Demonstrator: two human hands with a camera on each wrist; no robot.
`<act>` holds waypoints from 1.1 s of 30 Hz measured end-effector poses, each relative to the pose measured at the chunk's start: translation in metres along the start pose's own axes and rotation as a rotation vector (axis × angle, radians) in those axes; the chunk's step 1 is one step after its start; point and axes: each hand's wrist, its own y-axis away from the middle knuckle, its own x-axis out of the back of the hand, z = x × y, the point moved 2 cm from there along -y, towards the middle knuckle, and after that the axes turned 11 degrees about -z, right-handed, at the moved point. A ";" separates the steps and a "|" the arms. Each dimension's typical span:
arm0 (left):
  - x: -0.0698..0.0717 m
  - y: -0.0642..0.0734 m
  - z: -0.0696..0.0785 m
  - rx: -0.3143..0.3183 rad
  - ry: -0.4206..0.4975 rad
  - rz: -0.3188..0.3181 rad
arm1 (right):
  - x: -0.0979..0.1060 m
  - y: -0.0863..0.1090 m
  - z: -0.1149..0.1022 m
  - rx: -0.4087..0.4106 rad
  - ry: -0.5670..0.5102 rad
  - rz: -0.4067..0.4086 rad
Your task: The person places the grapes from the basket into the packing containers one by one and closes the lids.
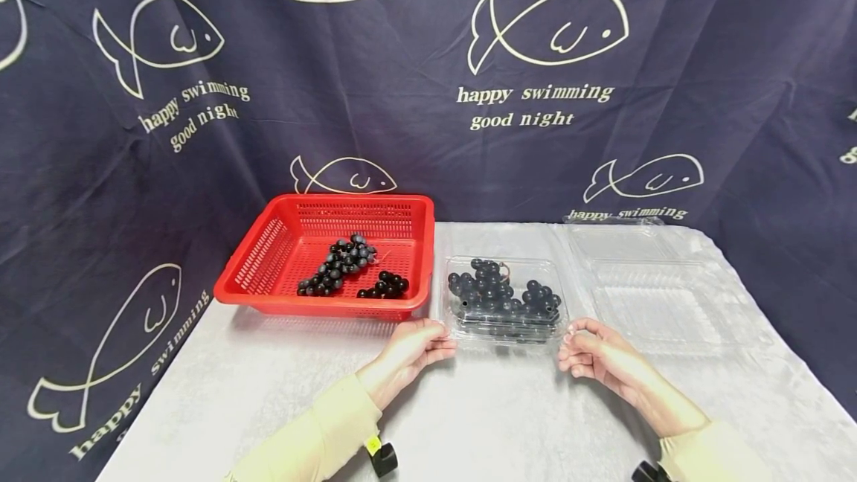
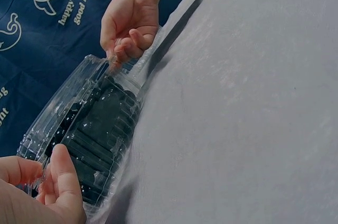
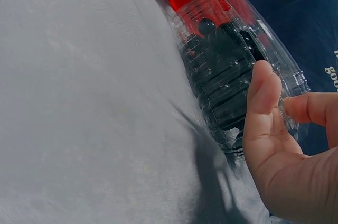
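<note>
A clear plastic clamshell box [image 1: 505,326] with its lid over the base stands at mid-table. Dark grapes [image 1: 492,288] fill much of it, seen through the plastic. At its near left corner, my left hand [image 1: 415,352] pinches the rim between thumb and fingers. My right hand [image 1: 599,355] pinches the rim at the near right corner. The left wrist view shows the box's ribbed side [image 2: 105,145] between both hands. From the right wrist, the thumb and a finger of the right hand [image 3: 280,123] meet at the rim.
Left of the box stands a red plastic basket [image 1: 268,296] holding a large bunch of dark grapes [image 1: 341,266] and a smaller bunch [image 1: 384,286]. An opened clear clamshell box [image 1: 659,311] lies on the right. A dark fish-print curtain [image 1: 428,80] hangs behind the white-covered table [image 1: 495,422].
</note>
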 end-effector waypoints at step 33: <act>0.006 0.008 0.009 0.046 -0.169 -0.082 | -0.006 0.005 -0.004 -0.054 0.287 0.203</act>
